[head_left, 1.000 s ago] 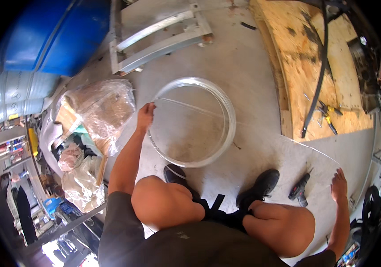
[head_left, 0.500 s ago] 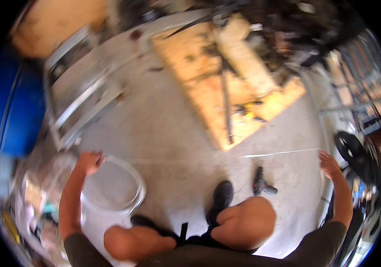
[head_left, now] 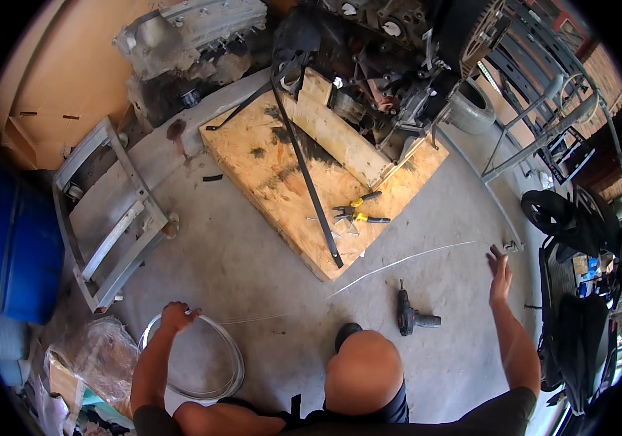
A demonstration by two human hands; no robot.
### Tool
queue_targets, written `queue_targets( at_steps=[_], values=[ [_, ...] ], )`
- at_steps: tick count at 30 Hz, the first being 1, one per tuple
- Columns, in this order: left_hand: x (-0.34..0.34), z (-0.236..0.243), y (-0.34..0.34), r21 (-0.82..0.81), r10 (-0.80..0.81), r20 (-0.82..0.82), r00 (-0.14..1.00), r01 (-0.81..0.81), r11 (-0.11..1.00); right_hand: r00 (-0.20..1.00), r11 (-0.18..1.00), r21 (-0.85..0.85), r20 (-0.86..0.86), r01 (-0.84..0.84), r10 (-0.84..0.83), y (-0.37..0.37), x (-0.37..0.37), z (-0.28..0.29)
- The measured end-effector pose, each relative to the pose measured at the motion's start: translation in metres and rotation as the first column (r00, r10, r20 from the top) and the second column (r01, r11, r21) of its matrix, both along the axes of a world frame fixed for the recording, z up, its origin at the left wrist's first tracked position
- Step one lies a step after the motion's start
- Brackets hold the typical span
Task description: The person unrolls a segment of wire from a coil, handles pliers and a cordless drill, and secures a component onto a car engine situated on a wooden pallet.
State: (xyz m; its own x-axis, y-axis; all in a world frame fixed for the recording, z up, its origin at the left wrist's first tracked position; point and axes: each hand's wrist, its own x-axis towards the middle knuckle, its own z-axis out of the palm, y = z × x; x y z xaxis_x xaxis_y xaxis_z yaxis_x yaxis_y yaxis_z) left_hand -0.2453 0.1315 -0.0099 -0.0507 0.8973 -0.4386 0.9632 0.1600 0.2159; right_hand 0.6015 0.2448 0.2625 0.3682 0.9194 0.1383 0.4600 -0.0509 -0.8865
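My left hand (head_left: 178,317) is closed on a coil of thin, pale wire (head_left: 235,352) at the lower left, beside my knee. A loose length of the wire (head_left: 398,261) arcs rightward across the concrete, below a plywood sheet. My right hand (head_left: 499,273) is at the right with fingers stretched and apart, just right of and below the wire's free end, holding nothing visible. A cordless drill (head_left: 405,312) lies on the floor between my right hand and knee. Pliers with yellow-and-black handles (head_left: 365,217) lie on the plywood (head_left: 245,152) near a long black strap (head_left: 303,174).
A metal frame (head_left: 113,240) and blue drum (head_left: 16,232) stand at the left, above a plastic-wrapped bundle (head_left: 96,349). Engine parts (head_left: 187,36) and a tire (head_left: 471,109) lie beyond the plywood. Black equipment (head_left: 580,349) and metal racks (head_left: 522,152) crowd the right side.
The view has swung rightward, bringing the engine parts into sight and shifting the coil lower left. My right hand has come away from the wire's end, its fingers apart.
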Motion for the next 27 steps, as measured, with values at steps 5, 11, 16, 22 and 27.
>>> queue_targets(
  at_steps=[5,11,16,22,27],
  values=[
    [0.020,-0.012,0.008,-0.059,-0.014,0.071,0.997,0.018,0.998,0.688,0.992,-0.105,-0.715,0.073,-0.126,0.045,0.035,-0.006],
    [0.062,0.026,0.017,-0.051,-0.124,-0.069,0.990,0.121,0.991,0.556,0.913,-0.025,-0.787,0.406,-0.268,0.054,0.104,0.056],
    [0.015,-0.007,0.006,0.026,0.041,-0.148,0.988,-0.037,0.999,0.511,0.845,-0.030,-0.785,0.533,-0.350,0.027,0.166,0.070],
    [-0.012,-0.009,0.008,0.216,0.010,-0.120,0.993,0.016,0.976,0.502,0.840,-0.004,-0.800,0.543,-0.329,0.015,0.142,0.064],
    [0.060,-0.012,0.006,0.001,-0.213,0.039,0.976,0.213,0.977,0.596,0.818,0.123,-0.746,0.562,-0.297,0.014,0.117,0.090]
  ],
)
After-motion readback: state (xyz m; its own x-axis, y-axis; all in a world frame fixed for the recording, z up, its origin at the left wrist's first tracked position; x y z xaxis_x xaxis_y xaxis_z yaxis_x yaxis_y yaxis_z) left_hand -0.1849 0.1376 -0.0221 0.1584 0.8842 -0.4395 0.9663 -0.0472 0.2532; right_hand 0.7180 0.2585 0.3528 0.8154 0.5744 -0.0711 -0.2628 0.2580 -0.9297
